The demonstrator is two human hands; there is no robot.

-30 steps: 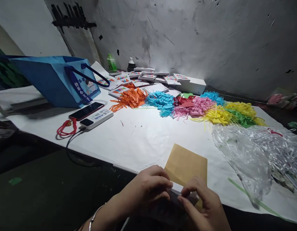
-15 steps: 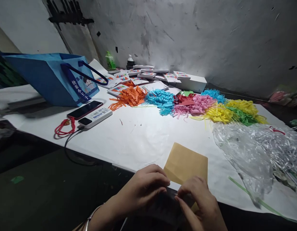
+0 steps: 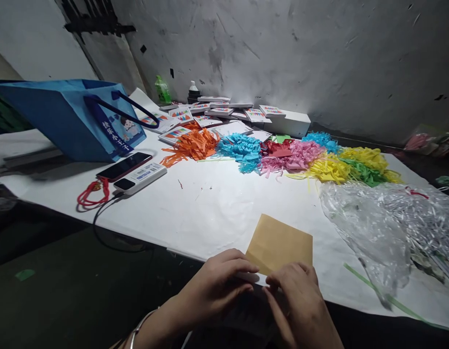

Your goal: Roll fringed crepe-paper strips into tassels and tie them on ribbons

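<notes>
A flat, creased piece of brown kraft paper (image 3: pixel 280 242) lies at the table's front edge, its near side between my hands. My left hand (image 3: pixel 219 276) is curled at its near left corner, fingertips over the edge and thumb below. My right hand (image 3: pixel 299 298) bends over the near right side, with thumb and index finger close together at the edge. A narrow white strip shows along the paper's near edge between the fingertips. What lies under the right palm is hidden.
Shredded coloured paper heaps (image 3: pixel 242 150) stretch across the white table (image 3: pixel 195 208), with printed packets (image 3: pixel 219 111) behind. A blue bag (image 3: pixel 60 121), phone (image 3: pixel 124 166) and white device (image 3: pixel 140 178) stand left. At right lies a clear plastic bag (image 3: pixel 370 228) with silvery shreds and a green strip (image 3: pixel 370 283).
My right hand has lifted slightly, and its fingertips have shifted along the paper's near edge. A yellowish bit seen below that hand earlier is now hidden. My left hand stays almost still.
</notes>
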